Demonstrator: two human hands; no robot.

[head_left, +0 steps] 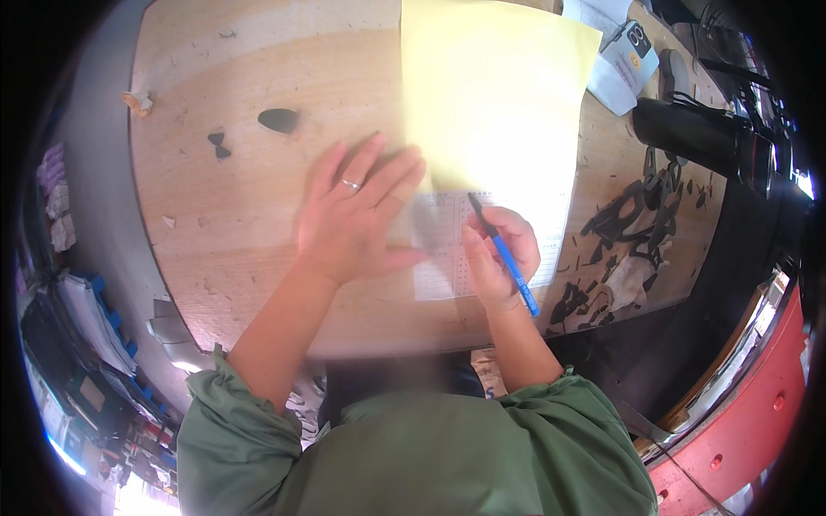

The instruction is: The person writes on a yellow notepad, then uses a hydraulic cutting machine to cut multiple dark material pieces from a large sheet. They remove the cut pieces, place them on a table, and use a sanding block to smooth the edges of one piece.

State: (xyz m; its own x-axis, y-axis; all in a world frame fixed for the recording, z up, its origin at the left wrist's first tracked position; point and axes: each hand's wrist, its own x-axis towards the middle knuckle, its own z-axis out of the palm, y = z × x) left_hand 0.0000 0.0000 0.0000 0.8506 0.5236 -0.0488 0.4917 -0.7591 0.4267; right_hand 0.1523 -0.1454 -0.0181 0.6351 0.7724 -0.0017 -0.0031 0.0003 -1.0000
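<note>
My right hand (pixel 503 254) grips a blue pen (pixel 514 268) with a dark tip end. The pen slants, its tip at the upper edge of a white printed form (pixel 437 279). Beyond the form stretches a large yellow sheet (pixel 490 77), glaring brightly in its lower part. My left hand (pixel 360 211), a ring on one finger, lies flat with fingers spread. It rests partly on the wooden table and partly on the left edge of the papers. Whether the pen tip touches the paper I cannot tell.
Two dark cut pieces, an oval (pixel 278 119) and a small notched one (pixel 219 145), lie at the left. Dark scraps (pixel 632 211) pile up at the right, beside a black cylinder (pixel 688 127). A phone (pixel 631 56) sits at the far right on white paper.
</note>
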